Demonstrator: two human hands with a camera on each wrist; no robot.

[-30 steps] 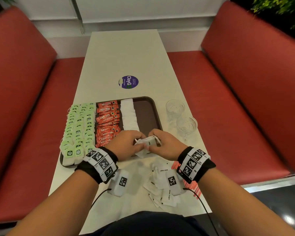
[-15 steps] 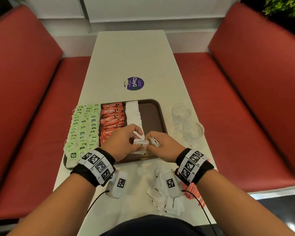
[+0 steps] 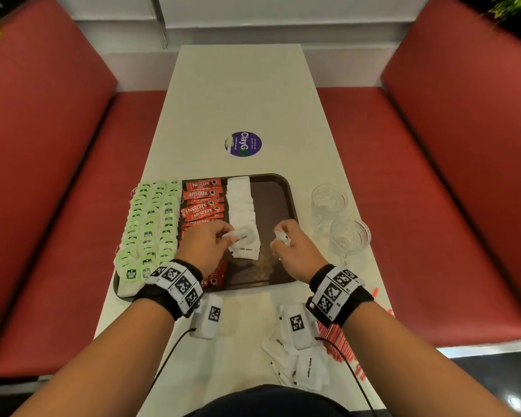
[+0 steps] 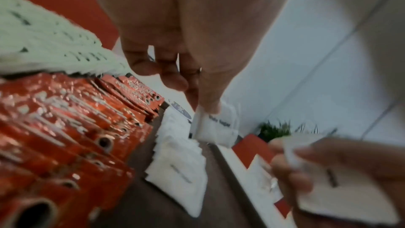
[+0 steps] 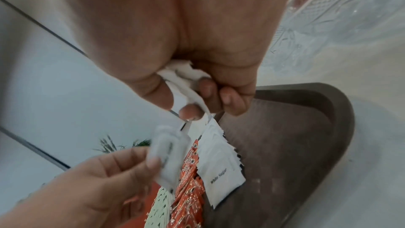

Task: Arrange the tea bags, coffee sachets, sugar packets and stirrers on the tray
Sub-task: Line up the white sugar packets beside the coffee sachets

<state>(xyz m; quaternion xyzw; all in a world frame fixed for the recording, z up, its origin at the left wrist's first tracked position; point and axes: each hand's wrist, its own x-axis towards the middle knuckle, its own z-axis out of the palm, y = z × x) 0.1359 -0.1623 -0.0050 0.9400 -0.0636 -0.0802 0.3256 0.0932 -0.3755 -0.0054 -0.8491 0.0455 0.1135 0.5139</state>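
A brown tray (image 3: 283, 188) holds green tea bags (image 3: 151, 224) on the left, red coffee sachets (image 3: 203, 200) beside them, then a row of white sugar packets (image 3: 239, 203). My left hand (image 3: 227, 234) pinches one sugar packet (image 4: 219, 124) just above the near end of that row. My right hand (image 3: 278, 236) hovers over the tray's bare right part, curled round a small bunch of sugar packets (image 5: 184, 79). Loose sugar packets (image 3: 307, 368) and red stirrers (image 3: 340, 341) lie on the table under my right wrist.
Two empty glasses (image 3: 328, 200) (image 3: 349, 236) stand on the table just right of the tray. A round purple sticker (image 3: 242, 144) lies beyond the tray. Red bench seats flank the narrow white table (image 3: 238, 85).
My hands were together over the tray's near edge on one bunch of packets. They have drawn apart: the left carried one packet to the row's near end, the right shifted right with the others.
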